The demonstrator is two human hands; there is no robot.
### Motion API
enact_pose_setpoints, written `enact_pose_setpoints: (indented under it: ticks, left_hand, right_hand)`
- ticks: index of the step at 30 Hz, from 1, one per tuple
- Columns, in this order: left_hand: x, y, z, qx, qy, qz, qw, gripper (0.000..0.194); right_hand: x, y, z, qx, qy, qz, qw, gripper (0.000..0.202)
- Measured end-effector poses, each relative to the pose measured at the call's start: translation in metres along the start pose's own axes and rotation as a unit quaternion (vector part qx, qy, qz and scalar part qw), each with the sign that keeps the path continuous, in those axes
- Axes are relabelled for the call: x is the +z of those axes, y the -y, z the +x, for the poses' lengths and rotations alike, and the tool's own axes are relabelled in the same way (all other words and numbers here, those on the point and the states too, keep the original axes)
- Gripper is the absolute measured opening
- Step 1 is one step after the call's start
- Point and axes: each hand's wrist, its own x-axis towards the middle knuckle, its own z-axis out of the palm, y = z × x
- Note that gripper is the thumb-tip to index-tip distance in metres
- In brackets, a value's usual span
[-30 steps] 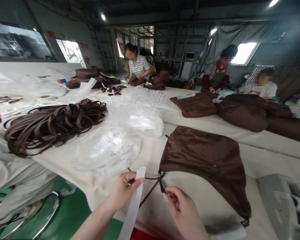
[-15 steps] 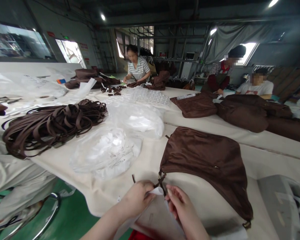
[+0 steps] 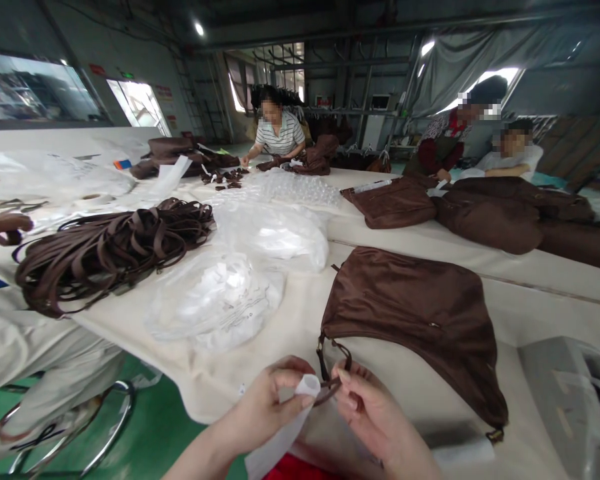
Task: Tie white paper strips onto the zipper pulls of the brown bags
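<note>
- The left hand [image 3: 267, 403], low in the view, pinches a white paper strip [image 3: 280, 437] between thumb and fingers; the strip's top end curls over at the thumb and the rest hangs down toward the bottom edge.
- The right hand [image 3: 375, 417], just beside it, pinches a thin brown strap loop [image 3: 336, 373], fingers closed on it.
- The strip's curled end touches the loop between the two hands.
- The loop runs up to the near left corner of a brown bag [image 3: 415, 313], which lies flat on the cream table [image 3: 530, 300], spreading away and to the right; the right hand is nearer the bag's body.
- Left of the bag sit clear plastic bags [image 3: 215, 300] and a heap of brown straps [image 3: 110, 247].
- Other people work at the table's far side.
</note>
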Motion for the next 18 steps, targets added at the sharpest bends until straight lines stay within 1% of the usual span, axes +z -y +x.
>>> enact_pose_setpoints:
  ticks: [2, 4, 8, 13, 15, 18]
  left_hand:
    - [-0.008, 0.008, -0.002, -0.027, -0.001, 0.022, 0.999, 0.032]
    - [-0.013, 0.017, -0.004, -0.054, 0.019, 0.040, 0.998, 0.036]
    - [-0.012, 0.027, -0.007, -0.081, 0.063, 0.065, 0.993, 0.036]
    - [-0.007, 0.023, -0.010, -0.084, 0.088, 0.093, 0.988, 0.028]
    - [-0.007, 0.020, -0.009, -0.079, 0.095, 0.095, 0.988, 0.025]
    - [-0.006, 0.016, -0.005, -0.078, 0.110, 0.095, 0.986, 0.027]
  right_hand:
    - [0.003, 0.004, -0.005, -0.035, 0.000, -0.028, 0.999, 0.027]
    - [0.007, 0.008, -0.009, -0.059, -0.013, -0.050, 0.997, 0.026]
    - [0.013, 0.012, -0.011, -0.090, -0.032, -0.069, 0.993, 0.021]
    - [0.009, 0.008, -0.008, -0.099, -0.042, -0.129, 0.986, 0.027]
    - [0.008, 0.005, -0.007, -0.103, -0.052, -0.173, 0.978, 0.031]
    - [0.010, 0.003, -0.006, -0.099, -0.056, -0.248, 0.962, 0.036]
